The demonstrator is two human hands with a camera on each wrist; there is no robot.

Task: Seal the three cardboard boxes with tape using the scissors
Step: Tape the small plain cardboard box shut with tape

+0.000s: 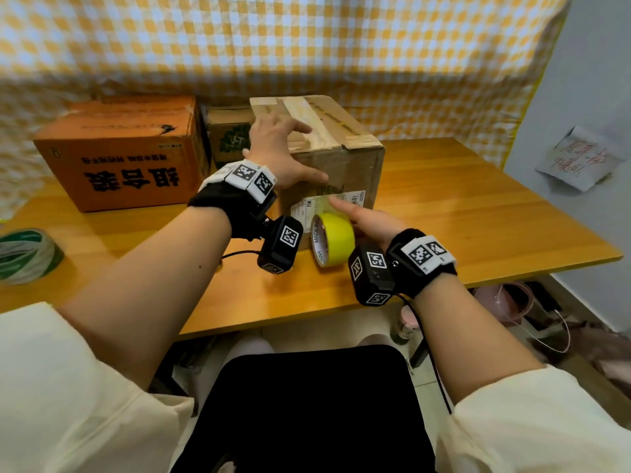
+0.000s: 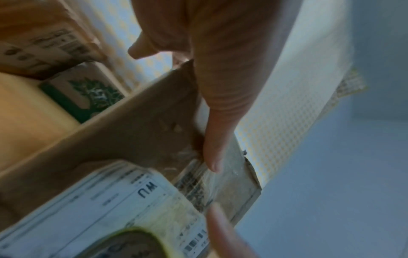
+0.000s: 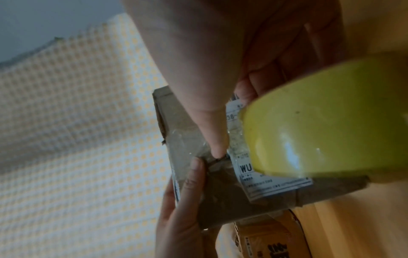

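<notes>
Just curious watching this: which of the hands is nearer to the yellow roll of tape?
The right hand: it holds the yellow tape roll against the brown box's front. The left hand rests higher, spread over the box's top edge, above the roll.

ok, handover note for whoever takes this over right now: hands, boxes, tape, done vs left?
Left hand: spread on the brown box, thumb on its front face.
Right hand: holds the yellow tape roll, forefinger pressing the tape end onto that face.
Orange box and small green-print box stand behind to the left.
Scissors not in view.
Done: strip started.
Left: run it over the top, cut; check the other boxes.
</notes>
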